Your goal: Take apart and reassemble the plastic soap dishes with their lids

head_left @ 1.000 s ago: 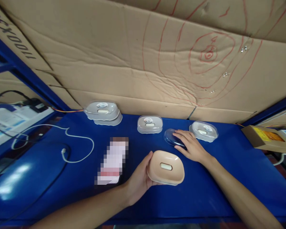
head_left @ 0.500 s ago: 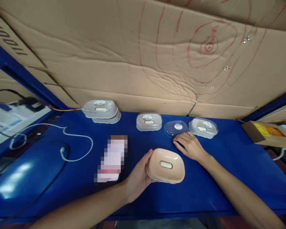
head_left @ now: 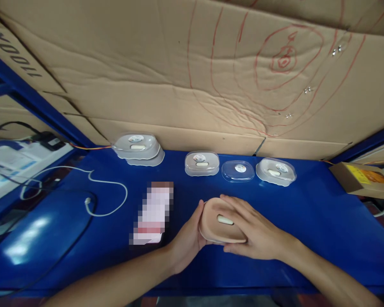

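Over from the clear lid, the right hand had come to join the left hand at the peach dish. Both touched it, neither nearer: the left gripped its left end, the right clasped its right end, fingers across the top, thumb at the near rim. Its long axis ran roughly from hand to hand; the lid lay beyond it on the blue table

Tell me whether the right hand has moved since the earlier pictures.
Yes. Against the covered dish at the back right, the right hand has moved away, lower in view, from the clear lid to the peach dish.
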Tool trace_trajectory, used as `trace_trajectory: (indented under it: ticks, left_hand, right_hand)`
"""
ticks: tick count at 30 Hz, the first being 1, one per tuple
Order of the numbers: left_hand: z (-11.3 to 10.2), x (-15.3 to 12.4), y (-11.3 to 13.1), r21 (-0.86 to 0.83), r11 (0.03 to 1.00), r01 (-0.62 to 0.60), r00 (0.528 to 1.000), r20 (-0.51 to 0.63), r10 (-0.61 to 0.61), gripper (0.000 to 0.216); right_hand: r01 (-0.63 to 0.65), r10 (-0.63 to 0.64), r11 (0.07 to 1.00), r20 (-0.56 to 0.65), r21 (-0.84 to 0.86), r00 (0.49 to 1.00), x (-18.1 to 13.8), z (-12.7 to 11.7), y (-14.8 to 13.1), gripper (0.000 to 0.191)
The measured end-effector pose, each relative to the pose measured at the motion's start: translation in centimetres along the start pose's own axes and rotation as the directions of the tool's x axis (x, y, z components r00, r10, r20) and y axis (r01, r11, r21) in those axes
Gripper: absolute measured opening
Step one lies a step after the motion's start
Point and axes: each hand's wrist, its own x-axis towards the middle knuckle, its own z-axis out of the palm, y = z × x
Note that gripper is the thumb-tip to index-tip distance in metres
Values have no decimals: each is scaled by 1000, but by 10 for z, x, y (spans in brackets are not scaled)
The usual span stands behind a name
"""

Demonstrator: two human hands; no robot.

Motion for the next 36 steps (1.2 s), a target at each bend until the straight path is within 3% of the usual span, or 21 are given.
trace_trajectory:
  ticks: [7, 12, 19, 25, 30, 36]
  left_hand:
    - [3, -1, 3, 114, 993, -15, 997, -69, 23, 76]
    - [4, 0, 6, 137, 990, -16, 997, -73, 26, 67]
    - [1, 3, 2, 212, 977, -1, 994, -108, 25, 53]
    - [-4, 5, 0, 260, 966, -9, 990, -136, 46, 43]
    - [-3, 0, -2, 362, 932, 7, 993, -113, 36, 41]
    - [0, -1, -1, 407, 913, 33, 991, -131, 23, 42]
  right_hand:
    - [26, 6, 972, -132, 235, 991, 1, 9, 8, 64]
    - [12, 47, 939, -162, 343, 986, 1, -11, 29, 56]
    - [-130, 122, 989, -112, -67, 986, -9, -34, 64, 60]
    - [-85, 69, 989, -123, -125, 990, -8, -31, 76, 53]
    - [-39, 18, 981, -112, -192, 994, -5, -25, 83, 36]
    - [-47, 3, 965, -166, -258, 986, -2, -16, 80, 46]
